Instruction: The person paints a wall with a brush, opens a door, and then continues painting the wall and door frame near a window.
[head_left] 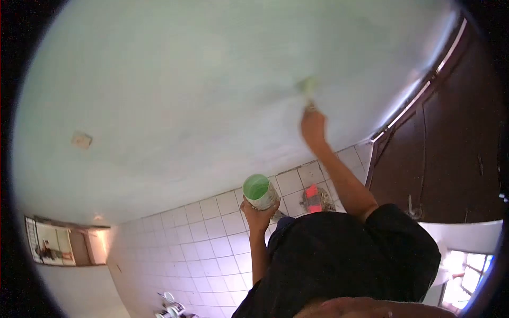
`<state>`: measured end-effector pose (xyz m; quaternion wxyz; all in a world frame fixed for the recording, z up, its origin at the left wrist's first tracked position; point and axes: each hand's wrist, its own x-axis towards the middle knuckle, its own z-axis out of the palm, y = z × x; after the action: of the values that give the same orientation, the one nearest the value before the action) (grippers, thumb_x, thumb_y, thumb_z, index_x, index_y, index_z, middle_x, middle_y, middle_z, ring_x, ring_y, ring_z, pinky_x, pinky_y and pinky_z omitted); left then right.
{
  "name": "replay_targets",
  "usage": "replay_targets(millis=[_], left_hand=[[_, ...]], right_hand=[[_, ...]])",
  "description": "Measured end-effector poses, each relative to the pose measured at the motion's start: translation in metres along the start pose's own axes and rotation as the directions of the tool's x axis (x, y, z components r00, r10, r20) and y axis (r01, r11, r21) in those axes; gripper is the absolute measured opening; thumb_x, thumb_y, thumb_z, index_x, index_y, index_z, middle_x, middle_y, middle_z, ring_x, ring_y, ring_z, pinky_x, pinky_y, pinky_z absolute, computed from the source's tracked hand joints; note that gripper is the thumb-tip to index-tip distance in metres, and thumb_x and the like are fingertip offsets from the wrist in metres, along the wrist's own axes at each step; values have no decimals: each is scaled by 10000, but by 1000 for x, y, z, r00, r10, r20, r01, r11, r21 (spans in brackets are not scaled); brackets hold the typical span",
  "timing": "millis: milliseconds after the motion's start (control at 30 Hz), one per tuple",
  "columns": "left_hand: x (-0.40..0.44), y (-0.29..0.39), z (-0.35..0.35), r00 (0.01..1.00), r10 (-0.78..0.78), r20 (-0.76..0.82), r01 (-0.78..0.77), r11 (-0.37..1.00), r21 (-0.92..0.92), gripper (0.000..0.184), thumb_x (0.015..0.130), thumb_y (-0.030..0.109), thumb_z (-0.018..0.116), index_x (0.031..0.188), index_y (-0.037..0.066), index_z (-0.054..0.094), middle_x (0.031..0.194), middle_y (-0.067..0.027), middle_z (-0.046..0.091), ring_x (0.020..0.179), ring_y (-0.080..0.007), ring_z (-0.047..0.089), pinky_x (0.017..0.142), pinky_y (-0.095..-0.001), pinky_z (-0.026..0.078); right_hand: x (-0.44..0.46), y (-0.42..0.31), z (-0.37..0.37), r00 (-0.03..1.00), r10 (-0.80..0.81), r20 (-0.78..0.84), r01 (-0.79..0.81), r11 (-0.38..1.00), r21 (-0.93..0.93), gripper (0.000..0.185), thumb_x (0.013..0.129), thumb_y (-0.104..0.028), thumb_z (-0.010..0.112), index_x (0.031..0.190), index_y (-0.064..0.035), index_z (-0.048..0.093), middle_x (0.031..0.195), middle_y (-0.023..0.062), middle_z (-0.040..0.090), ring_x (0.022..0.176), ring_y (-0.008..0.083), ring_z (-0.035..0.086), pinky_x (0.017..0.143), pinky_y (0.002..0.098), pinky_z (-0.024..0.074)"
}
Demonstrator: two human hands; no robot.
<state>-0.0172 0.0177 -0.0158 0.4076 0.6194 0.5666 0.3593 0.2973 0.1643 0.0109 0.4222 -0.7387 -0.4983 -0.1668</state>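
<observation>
My left hand (260, 213) is wrapped round a paint container (269, 197), a pale tub with green paint inside, held upright in front of my body. With my arm stretched up and forward, my right hand (313, 127) grips a paintbrush (309, 98). The brush head is blurred and lies against, or very close to, the pale green wall (212, 79); contact is hard to make out. A soft shadow falls on the wall left of the brush.
A dark wooden door (440, 127) stands to my right. White floor tiles (212, 238) run below the wall. A bag-like object with a red band (314, 199) lies on the floor. A switch plate (81, 139) is on the wall at left, and a white object (170, 305) sits at the bottom.
</observation>
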Motion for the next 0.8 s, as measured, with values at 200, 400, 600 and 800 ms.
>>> replay_targets(millis=[200,400,600,800], left_hand=[[5,24,14,998,12,57,-4,990,-140,800,626,307,1013,1286,42,645,1244,-153,706,1195,-345,629,1054,-493,483],[-11,33,24,987,90,132,-53,964,-260,776,611,258,1008,1265,29,658,1170,-136,739,1089,-303,717,998,-456,549],[-19,21,37,970,139,199,-85,962,-258,811,608,279,1007,1292,40,643,1211,-116,728,1127,-304,702,1046,-470,508],[0,44,94,942,114,315,-96,993,-71,863,641,359,985,1350,54,599,1216,-121,741,1155,-356,686,1144,-477,376]], right_hand=[[-9,-67,-82,846,-37,532,-292,803,520,328,1069,-188,594,1304,15,701,803,323,638,696,461,664,642,487,530],[10,64,-97,858,223,464,-379,883,277,356,1082,-254,601,1230,37,742,1003,305,741,911,443,731,838,469,572],[-45,199,-109,868,490,-83,-475,866,154,288,1005,-198,606,884,51,684,859,306,702,848,498,687,749,543,532],[-123,236,-142,619,721,311,-784,595,179,403,1035,-335,612,1025,47,740,918,307,734,927,480,726,854,528,548]])
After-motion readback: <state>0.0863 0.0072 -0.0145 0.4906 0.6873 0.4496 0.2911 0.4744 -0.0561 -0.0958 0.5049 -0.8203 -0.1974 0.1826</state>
